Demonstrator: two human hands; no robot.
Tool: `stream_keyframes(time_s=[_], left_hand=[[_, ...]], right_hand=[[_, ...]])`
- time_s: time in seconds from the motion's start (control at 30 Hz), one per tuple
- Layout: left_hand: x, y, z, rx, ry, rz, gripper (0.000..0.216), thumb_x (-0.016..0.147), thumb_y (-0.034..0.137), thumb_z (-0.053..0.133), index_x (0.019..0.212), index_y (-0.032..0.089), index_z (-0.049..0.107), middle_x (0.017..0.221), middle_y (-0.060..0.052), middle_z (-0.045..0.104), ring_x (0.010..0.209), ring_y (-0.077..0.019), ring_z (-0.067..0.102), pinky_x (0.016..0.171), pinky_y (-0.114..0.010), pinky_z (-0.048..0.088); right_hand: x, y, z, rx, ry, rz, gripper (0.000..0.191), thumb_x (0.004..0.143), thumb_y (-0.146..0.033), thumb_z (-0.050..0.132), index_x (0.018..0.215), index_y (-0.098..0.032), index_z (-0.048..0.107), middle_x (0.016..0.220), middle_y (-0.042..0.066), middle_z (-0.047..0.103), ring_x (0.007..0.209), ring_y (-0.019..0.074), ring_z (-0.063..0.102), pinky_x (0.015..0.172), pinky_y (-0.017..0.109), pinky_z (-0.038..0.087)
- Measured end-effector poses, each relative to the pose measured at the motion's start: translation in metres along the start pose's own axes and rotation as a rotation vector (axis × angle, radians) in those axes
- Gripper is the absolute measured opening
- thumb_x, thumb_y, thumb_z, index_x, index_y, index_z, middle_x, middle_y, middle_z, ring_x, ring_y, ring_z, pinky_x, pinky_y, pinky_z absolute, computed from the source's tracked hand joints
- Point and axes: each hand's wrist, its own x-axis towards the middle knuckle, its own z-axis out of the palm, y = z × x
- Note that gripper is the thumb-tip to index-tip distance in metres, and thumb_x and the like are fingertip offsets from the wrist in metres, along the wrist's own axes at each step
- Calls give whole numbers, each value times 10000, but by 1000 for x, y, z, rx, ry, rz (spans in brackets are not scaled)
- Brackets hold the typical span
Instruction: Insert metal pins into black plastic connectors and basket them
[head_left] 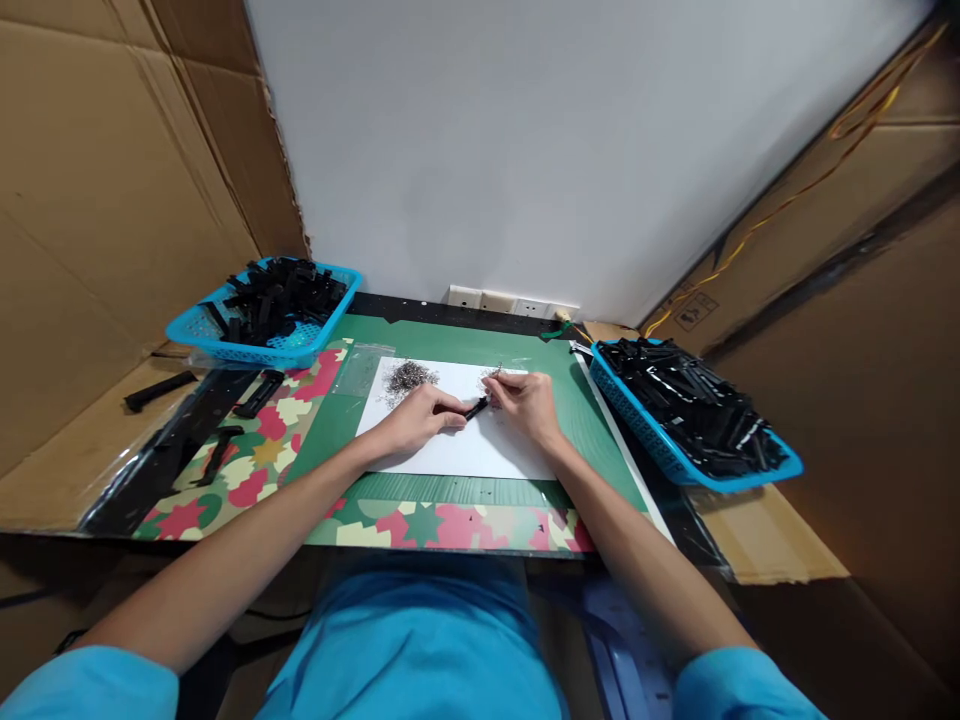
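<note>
Over a white sheet [427, 455], my left hand [420, 418] pinches a small black plastic part [475, 409] between thumb and fingers. My right hand [527, 403] is at the part's far end, its thumb and fingertips pressed together. Whatever lies in that pinch is too small to make out. Behind my left hand is a heap of tiny metal pieces [409, 377]. A smaller scatter of the same pieces [489, 378] lies by my right fingertips, partly hidden by them.
At the left stands a blue basket [259, 352] of black parts; at the right, another blue basket [637, 420] is heaped with them. Loose black parts [217, 455] lie on the patterned left side. A clear plastic bag [360, 370] lies beside the sheet. Sockets [514, 302] line the wall.
</note>
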Motion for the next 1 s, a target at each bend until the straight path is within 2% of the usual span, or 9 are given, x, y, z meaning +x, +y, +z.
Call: stream_keyframes(time_s=[0.23, 0.33, 0.4, 0.53, 0.6, 0.67, 0.77, 0.83, 1.0], left_hand=[[0, -1, 1, -7, -1, -9, 308, 886, 359, 774, 1117, 189, 886, 959, -74, 837, 845, -234, 696, 721, -309, 520], [-3, 1, 2, -33, 34, 9, 335, 910, 380, 779, 1173, 194, 869, 1033, -93, 839, 886, -244, 714, 742, -323, 548], [-4, 3, 1, -12, 138, 69, 353, 950, 406, 756, 1222, 203, 852, 1112, -107, 830, 932, -245, 717, 775, -332, 557], [0, 1, -10, 75, 479, 209, 351, 1000, 449, 711, 1241, 230, 841, 1110, -96, 802, 876, -206, 685, 747, -316, 530], [4, -3, -18, 58, 632, 241, 360, 998, 465, 710, 1233, 224, 840, 1047, -87, 782, 795, -185, 658, 682, -303, 508], [8, -7, -27, 15, 749, 259, 364, 999, 470, 704, 1228, 218, 836, 1043, -88, 766, 764, -173, 646, 654, -295, 499], [12, -11, -37, -38, 855, 264, 350, 1009, 457, 688, 1223, 215, 823, 1103, -96, 757, 751, -161, 627, 645, -286, 491], [12, -13, -41, -51, 885, 257, 339, 1016, 443, 676, 1221, 209, 809, 1089, -96, 748, 719, -151, 592, 627, -279, 468], [10, -12, -46, -53, 909, 242, 291, 1034, 416, 644, 1185, 208, 780, 946, -61, 695, 657, -141, 512, 583, -267, 398]], right_hand=[[-3, -3, 5, -13, 63, -47, 479, 1000, -441, 653, 619, -151, 678, 587, 31, 594, 576, 145, 500, 545, 270, 352], [-3, -6, 3, 34, 94, -24, 464, 1003, -462, 659, 653, -160, 705, 602, 32, 626, 584, 156, 548, 558, 266, 390], [-2, -8, -1, 118, 161, 18, 427, 1003, -491, 664, 738, -169, 754, 691, 58, 716, 645, 191, 639, 601, 274, 469], [3, -14, -11, 219, 259, 70, 357, 1012, -495, 657, 891, -186, 788, 879, 108, 810, 799, 256, 757, 716, 319, 573], [7, -18, -14, 208, 199, 75, 337, 1018, -475, 647, 913, -185, 782, 869, 109, 804, 795, 255, 760, 716, 318, 569], [14, -23, -13, 231, 59, 71, 334, 1037, -454, 612, 968, -177, 784, 833, 96, 787, 737, 233, 741, 689, 305, 549], [26, -34, -1, 274, -240, 14, 324, 1058, -367, 544, 1092, -164, 794, 827, 67, 764, 668, 184, 678, 651, 274, 494], [34, -42, 14, 204, -378, -55, 284, 1029, -271, 551, 1074, -169, 812, 853, 54, 764, 667, 158, 625, 643, 259, 439], [42, -49, 52, 39, -413, -58, 104, 893, -221, 742, 890, -152, 819, 692, 8, 680, 625, 137, 528, 600, 258, 343]])
